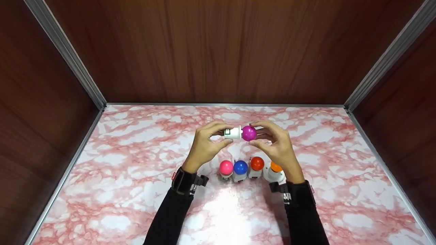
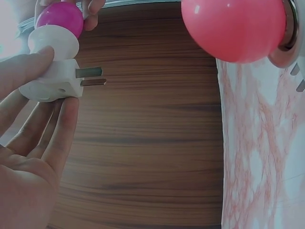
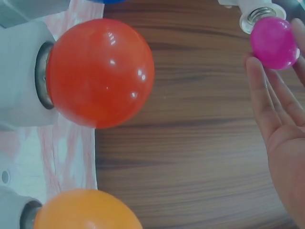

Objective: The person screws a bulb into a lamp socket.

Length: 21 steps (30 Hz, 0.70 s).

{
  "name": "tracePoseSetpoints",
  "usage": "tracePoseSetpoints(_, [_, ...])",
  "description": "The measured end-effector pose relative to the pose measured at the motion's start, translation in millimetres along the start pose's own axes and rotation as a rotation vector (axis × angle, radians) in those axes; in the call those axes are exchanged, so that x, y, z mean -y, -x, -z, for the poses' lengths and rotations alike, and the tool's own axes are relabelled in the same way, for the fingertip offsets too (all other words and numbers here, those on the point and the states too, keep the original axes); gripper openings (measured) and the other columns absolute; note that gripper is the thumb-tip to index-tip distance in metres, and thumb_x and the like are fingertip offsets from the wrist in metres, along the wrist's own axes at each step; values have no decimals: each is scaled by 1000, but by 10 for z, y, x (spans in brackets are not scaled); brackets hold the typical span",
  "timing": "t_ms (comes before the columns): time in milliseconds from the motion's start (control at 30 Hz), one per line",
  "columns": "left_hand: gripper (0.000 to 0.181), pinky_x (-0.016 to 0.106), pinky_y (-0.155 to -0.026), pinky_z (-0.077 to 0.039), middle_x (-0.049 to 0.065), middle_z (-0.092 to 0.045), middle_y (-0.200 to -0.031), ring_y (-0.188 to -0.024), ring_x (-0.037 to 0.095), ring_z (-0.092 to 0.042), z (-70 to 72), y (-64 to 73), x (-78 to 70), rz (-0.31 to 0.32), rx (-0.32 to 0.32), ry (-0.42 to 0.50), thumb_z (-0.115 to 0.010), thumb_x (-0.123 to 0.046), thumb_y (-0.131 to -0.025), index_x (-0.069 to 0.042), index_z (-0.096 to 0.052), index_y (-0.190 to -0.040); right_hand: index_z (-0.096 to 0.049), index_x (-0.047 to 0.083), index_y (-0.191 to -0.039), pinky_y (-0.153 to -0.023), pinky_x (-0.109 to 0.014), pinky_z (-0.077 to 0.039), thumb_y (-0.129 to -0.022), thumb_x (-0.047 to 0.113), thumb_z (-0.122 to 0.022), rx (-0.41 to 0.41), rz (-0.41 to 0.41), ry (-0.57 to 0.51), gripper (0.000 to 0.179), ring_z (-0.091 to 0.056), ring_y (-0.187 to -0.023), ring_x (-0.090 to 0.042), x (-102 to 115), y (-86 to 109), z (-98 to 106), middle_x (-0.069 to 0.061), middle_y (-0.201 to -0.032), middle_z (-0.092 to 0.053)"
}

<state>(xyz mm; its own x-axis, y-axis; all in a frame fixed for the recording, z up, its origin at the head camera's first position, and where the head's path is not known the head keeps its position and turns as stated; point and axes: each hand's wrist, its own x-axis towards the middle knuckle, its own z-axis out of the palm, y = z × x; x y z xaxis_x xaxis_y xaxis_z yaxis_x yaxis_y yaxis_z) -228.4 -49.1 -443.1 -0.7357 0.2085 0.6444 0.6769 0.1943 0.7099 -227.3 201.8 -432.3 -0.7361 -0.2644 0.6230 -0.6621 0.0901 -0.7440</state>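
Note:
My left hand (image 1: 207,141) grips a white plug-in bulb holder (image 1: 232,133) between thumb and fingers, its two metal prongs (image 2: 90,76) sticking out sideways in the left wrist view. My right hand (image 1: 275,139) pinches a magenta bulb (image 1: 249,133) by its round globe. Bulb and holder lie in one line, with the bulb's base at the holder's mouth; in the right wrist view the threaded metal (image 3: 262,14) shows there. Both are held up above the table, beyond a row of other bulbs.
Nearer me on the marbled table (image 1: 129,190) stand holders with a pink bulb (image 1: 226,167), a blue bulb (image 1: 240,167), a red bulb (image 1: 257,163) and an orange bulb (image 1: 276,167). The right wrist partly covers the orange one. Brown wooden panels (image 1: 218,51) enclose the back and sides.

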Motion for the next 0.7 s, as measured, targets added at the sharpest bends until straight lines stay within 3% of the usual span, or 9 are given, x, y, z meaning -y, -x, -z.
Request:
tracePoseSetpoints(267, [36,31,-93,-67,11,-80,-116,-103,21,-75,-5,-2,21,-3,0,12,-87,-7,-87,-8,-79,-122,-70,-7,-123,-91,-25,-66,-79,-16,-83,20,35,13,47,-78,-104,-11,-27,-3,18,-27,-122,-73])
tracePoseSetpoints(700, [33,29,-95,-66,12,-80,-114,-103,23,-76,-1,4,17,-7,-3,-7,-87,-7,-86,-6,-80,-118,-73,-4,-124,-87,-19,-65,-84,-8,-83,6,-34,80,41,-76,-96,-4,-35,14,8,-27,-114,-77])
